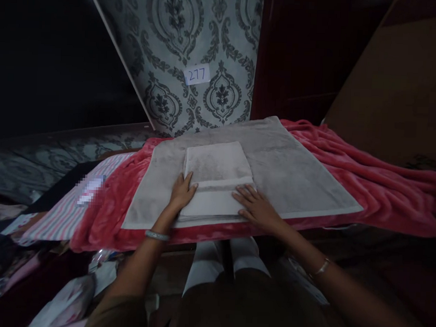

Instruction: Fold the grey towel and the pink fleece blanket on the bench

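A folded light grey towel (218, 164) lies on a larger grey towel (286, 171) that is spread out flat. My left hand (182, 191) rests on the folded towel's left edge, fingers apart and pointing away from me. Across its right side lies my right hand (255, 208), palm down with the fingers spread. Neither hand grips the cloth. The near part of the folded towel shows a plain pale band (211, 203) between my hands.
Under the spread towel is a rumpled red blanket (348, 164). A striped cloth (66, 214) lies to the left. Patterned wallpaper (165, 45) with a paper marked 277 (197, 74) stands behind. Bags and clothes (67, 296) fill the lower left floor.
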The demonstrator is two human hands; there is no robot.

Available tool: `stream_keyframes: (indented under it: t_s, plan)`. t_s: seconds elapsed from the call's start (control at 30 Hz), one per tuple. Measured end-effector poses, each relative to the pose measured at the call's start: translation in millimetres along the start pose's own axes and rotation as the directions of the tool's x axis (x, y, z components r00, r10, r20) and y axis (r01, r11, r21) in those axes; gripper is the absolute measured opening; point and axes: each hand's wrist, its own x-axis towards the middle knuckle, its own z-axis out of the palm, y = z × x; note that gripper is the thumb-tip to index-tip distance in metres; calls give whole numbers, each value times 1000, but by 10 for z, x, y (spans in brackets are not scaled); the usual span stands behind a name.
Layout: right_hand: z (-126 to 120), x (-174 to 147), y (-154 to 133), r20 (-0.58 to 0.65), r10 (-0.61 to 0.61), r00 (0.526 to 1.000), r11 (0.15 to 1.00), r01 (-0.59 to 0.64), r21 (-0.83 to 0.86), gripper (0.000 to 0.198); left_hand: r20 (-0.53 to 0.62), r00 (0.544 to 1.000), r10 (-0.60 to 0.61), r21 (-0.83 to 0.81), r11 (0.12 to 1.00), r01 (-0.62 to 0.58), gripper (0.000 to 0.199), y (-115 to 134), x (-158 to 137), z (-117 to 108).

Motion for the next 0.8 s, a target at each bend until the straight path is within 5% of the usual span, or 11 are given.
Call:
stream_keyframes:
  t_s: [0.17,0.27,0.37,0.47,0.63,0.8]
  plan:
    - [112,-233,89,-103,38,994,999,-34,38,57,-91,988,-124,-416,906,75,69,-179,-359,-59]
    - [108,-242,26,-121,77,990,997,-74,23,57,16,951,-310,-617,745,253,91,-151,-541,-122]
    - [78,-200,-123,-149,120,982,993,-120,11,57,181,920,-347,-777,523,350,108,-39,-670,-204]
    - [49,-104,-373,-186,95,978,995,-90,36,62,274,897,-347,-849,351,395,109,104,-729,-303]
    - [21,193,-948,-200,-36,979,995,53,80,79,292,865,-408,-875,250,414,92,340,-685,-472]
    - [32,504,-1312,-193,58,980,995,-42,85,87,269,863,-429,-913,171,370,86,478,-605,-550]
